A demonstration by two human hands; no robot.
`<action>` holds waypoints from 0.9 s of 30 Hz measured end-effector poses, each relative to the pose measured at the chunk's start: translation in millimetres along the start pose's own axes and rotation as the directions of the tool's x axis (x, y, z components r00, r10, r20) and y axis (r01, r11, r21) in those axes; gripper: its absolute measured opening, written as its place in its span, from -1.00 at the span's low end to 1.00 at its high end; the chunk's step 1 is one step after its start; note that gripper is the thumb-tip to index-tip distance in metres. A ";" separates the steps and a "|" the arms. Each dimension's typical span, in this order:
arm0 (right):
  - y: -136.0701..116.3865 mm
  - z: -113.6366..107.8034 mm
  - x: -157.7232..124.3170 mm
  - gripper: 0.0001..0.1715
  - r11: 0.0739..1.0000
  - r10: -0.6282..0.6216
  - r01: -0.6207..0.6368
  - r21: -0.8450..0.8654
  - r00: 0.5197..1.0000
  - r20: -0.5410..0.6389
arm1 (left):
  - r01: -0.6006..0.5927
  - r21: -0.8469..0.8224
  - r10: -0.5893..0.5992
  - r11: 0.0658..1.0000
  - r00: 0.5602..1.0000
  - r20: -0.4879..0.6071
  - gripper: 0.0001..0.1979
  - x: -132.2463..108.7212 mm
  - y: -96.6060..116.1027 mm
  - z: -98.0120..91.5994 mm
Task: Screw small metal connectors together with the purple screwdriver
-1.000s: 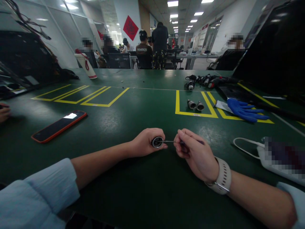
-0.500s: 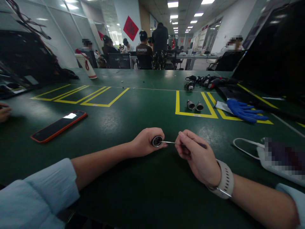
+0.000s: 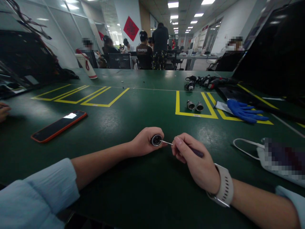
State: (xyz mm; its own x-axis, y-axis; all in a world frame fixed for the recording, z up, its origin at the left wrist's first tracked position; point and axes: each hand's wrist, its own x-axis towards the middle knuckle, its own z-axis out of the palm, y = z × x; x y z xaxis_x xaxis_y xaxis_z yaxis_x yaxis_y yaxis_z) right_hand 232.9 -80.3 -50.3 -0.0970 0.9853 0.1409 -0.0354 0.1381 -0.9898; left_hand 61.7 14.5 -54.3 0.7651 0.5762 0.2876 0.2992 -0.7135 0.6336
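Observation:
My left hand (image 3: 145,141) is closed around a small round metal cylinder part (image 3: 156,140), its open end facing right. My right hand (image 3: 195,162) is closed on a thin screwdriver (image 3: 188,149) with a dark handle; the slim metal shaft points left and its tip sits in the open end of the part. Both hands rest low over the green table (image 3: 133,111), near its front middle. A pale watch band is on my right wrist.
A phone in an orange case (image 3: 58,126) lies to the left. Two similar metal parts (image 3: 195,106) sit inside a yellow-taped box, several more (image 3: 200,81) beyond it. A blue glove (image 3: 243,110) and a white cable (image 3: 245,143) lie right. Another person's hand (image 3: 3,111) shows at the far left; people sit behind.
My right hand has shifted slightly left and lower with the screwdriver, its tip staying in the part. My left hand has barely moved.

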 end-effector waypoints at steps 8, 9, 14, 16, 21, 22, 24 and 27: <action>3.1 3.5 4.0 -0.72 0.950 0.104 -0.113 0.292 0.993 0.047 | 0.029 -0.130 -0.040 0.991 0.996 -0.079 -0.78 -0.2 2.2 -2.3; 2.7 3.4 4.0 -0.72 0.945 0.107 -0.117 0.305 0.993 0.048 | 0.037 -0.140 -0.049 0.990 0.995 -0.082 -0.78 -0.2 2.3 -2.3; 0.9 2.5 3.6 -0.72 0.944 0.110 -0.119 0.308 0.993 0.046 | 0.055 -0.172 -0.073 0.984 0.992 -0.101 -0.77 -0.3 2.1 -1.1; 1.2 2.4 3.2 -0.72 0.954 0.097 -0.104 0.281 0.995 0.036 | 0.058 -0.158 -0.076 0.986 0.991 -0.106 -0.78 -0.6 2.1 -0.2; 3.4 3.3 3.0 -0.72 0.967 0.085 -0.090 0.238 0.996 0.033 | 0.045 -0.083 -0.056 0.996 0.989 -0.134 -0.79 -1.4 2.5 1.3; 3.5 3.6 3.3 -0.72 0.964 0.092 -0.099 0.249 0.995 0.040 | 0.042 -0.076 -0.052 0.996 0.990 -0.135 -0.79 -1.4 2.5 1.4; 2.8 3.8 4.3 -0.72 0.949 0.117 -0.127 0.288 0.992 0.052 | 0.036 -0.081 -0.046 0.996 0.991 -0.128 -0.79 -1.3 2.7 1.3; 0.7 3.3 5.8 -0.70 0.914 0.173 -0.183 0.363 0.983 0.061 | 0.040 -0.106 -0.053 0.994 0.991 -0.125 -0.77 -1.0 2.9 1.0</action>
State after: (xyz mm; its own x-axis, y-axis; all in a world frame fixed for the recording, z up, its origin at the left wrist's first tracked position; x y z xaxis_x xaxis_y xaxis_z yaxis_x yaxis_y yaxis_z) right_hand 229.0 -74.8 -50.1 -0.1626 0.9862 -0.0309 -0.3757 -0.0909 -0.9223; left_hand 62.4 11.5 -53.5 0.6706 0.6586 0.3414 0.2674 -0.6438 0.7169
